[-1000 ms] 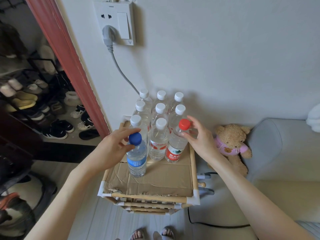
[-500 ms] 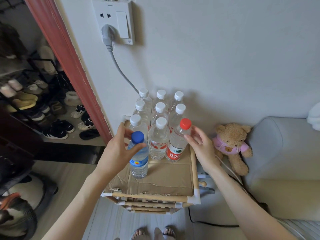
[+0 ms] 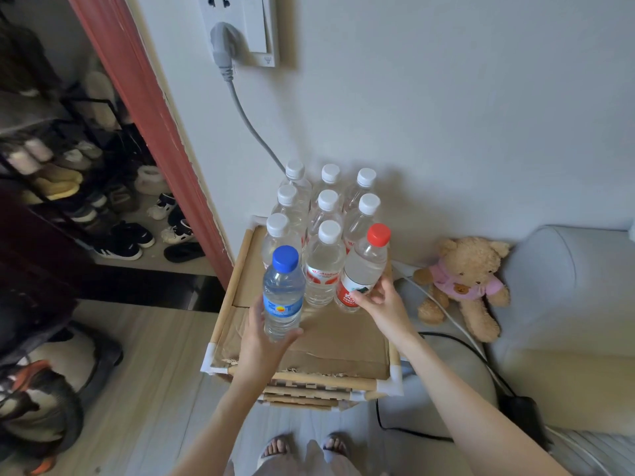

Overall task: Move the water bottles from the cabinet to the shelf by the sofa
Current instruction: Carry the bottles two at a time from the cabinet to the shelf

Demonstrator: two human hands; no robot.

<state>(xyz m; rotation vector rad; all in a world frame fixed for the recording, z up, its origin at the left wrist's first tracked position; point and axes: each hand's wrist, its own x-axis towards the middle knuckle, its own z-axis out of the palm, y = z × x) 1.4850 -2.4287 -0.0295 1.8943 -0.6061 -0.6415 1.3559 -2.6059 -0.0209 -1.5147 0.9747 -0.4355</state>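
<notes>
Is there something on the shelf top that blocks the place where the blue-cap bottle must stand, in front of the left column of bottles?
Nothing visible blocks it. The left hand holds the blue-cap bottle just in front of the white-cap bottles; the cardboard there is bare.

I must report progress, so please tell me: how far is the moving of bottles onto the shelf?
Done: eight white-capped clear bottles stand in rows on the cardboard-lined wooden shelf. In hand: the left hand holds the blue-capped bottle; the right hand grips the red-capped bottle. Left: releasing both; the cabinet is unseen.
</notes>
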